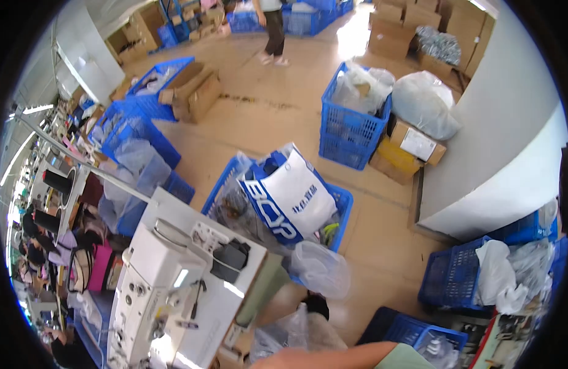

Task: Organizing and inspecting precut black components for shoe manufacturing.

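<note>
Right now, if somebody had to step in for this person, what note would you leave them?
Hands: neither hand is in view. Only one bare forearm with a green sleeve crosses the lower edge; which arm it is cannot be told.
Things: the white sewing machine is just ahead to the left, with a clear plastic bag beside it. Behind that is a blue crate holding a white-and-blue bag.
Done: nothing can be seen held or touched.
Left: how far the work stands cannot be judged from here.
Note: another person stands far off, near the cardboard boxes.
</note>
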Motion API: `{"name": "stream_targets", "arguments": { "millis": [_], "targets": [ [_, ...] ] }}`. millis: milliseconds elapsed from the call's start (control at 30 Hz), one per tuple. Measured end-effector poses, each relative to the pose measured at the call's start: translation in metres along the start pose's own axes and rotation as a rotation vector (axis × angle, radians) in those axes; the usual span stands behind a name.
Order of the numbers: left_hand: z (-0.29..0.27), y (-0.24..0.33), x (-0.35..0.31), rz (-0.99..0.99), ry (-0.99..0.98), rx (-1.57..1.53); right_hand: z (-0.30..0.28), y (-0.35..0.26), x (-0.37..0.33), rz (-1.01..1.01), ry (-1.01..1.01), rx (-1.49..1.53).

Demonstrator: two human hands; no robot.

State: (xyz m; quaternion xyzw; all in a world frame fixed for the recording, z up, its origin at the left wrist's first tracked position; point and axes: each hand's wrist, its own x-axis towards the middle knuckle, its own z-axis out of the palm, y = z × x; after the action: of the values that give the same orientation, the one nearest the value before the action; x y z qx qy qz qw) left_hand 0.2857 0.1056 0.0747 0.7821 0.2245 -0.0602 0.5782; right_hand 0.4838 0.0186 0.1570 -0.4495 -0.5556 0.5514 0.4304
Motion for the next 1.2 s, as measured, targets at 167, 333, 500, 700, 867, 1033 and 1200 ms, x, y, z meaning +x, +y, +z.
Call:
{"name": "stream_targets", "arguments": {
  "millis": [167,333,500,700,867,1033,1200],
  "targets": [
    [0.030,-0.001,0.022,-0.271,-0.094,-0.503,-0.075,0.026,-0.043,0.075,0.164,0.096],
    [0.046,0.036,0.075,-0.641,-0.298,-0.247,-0.169,0.167,-0.072,0.510,0.759,0.173],
    [0.080,0.010,0.076,-0.655,0.127,-0.838,-0.295,0.189,0.007,0.334,0.886,-0.486],
    [0.063,-0.038,0.112,-0.646,0.043,-0.726,-0.411,0.171,0.097,0.424,0.674,-1.170],
    [0.061,-0.032,0.127,-0.689,0.147,-0.867,-0.466,0.172,0.121,0.759,0.210,-1.205],
    [0.067,-0.006,0.140,-0.754,0.325,-1.027,-0.447,0.171,0.086,0.720,0.062,-1.119],
    [0.091,0.014,0.170,-0.749,0.462,-0.841,-0.433,0.102,0.023,0.347,0.363,-0.839]
  ]
}}
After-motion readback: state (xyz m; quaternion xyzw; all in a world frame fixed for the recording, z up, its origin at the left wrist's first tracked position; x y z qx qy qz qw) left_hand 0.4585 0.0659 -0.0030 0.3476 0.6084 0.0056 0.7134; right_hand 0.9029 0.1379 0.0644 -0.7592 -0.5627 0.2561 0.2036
